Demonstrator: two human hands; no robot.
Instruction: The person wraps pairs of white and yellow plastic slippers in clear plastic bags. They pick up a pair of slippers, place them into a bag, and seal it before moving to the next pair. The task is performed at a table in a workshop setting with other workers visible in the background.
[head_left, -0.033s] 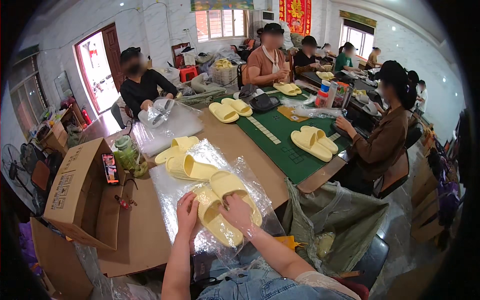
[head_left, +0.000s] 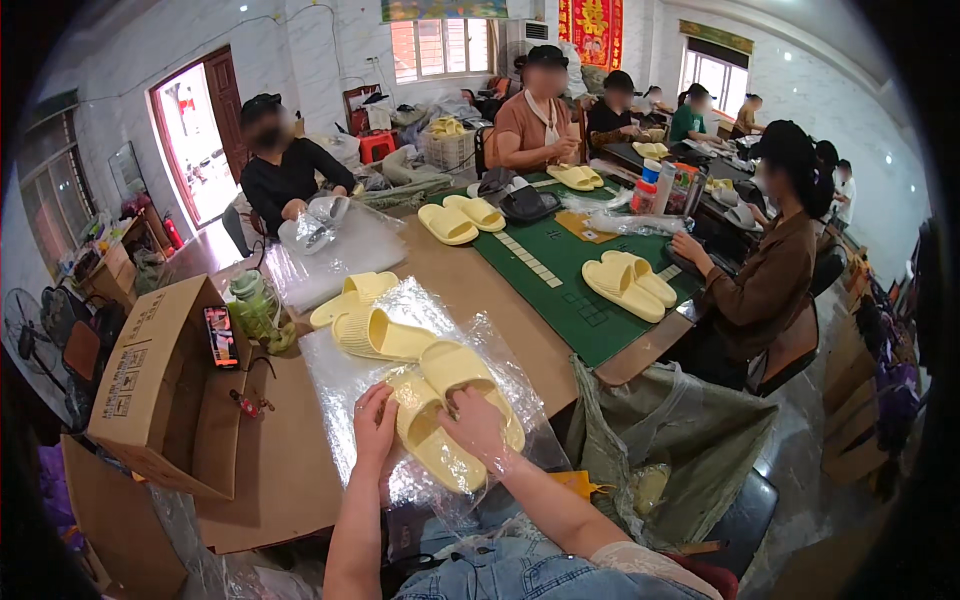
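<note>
A pair of pale yellow slippers (head_left: 437,452) lies side by side in front of me, with thin clear plastic around their near ends. My right hand (head_left: 474,425) is closed on the slippers, its fingertips hidden at their openings. Against the outer side of the left slipper, my left hand (head_left: 375,424) has bent fingers pinching the clear plastic bag (head_left: 345,408) there. Under the pair is a stack of flat, shiny clear bags. Just beyond, another ribbed yellow slipper (head_left: 378,334) rests on the stack, partly over its mate (head_left: 352,297).
An open cardboard box (head_left: 150,385) stands at left, a phone (head_left: 221,337) at its edge and a green jar (head_left: 252,305) behind. A green mat (head_left: 570,310) bears more slippers. At right hangs an open woven sack (head_left: 680,450). Co-workers sit around; one handles a bagged slipper (head_left: 318,225).
</note>
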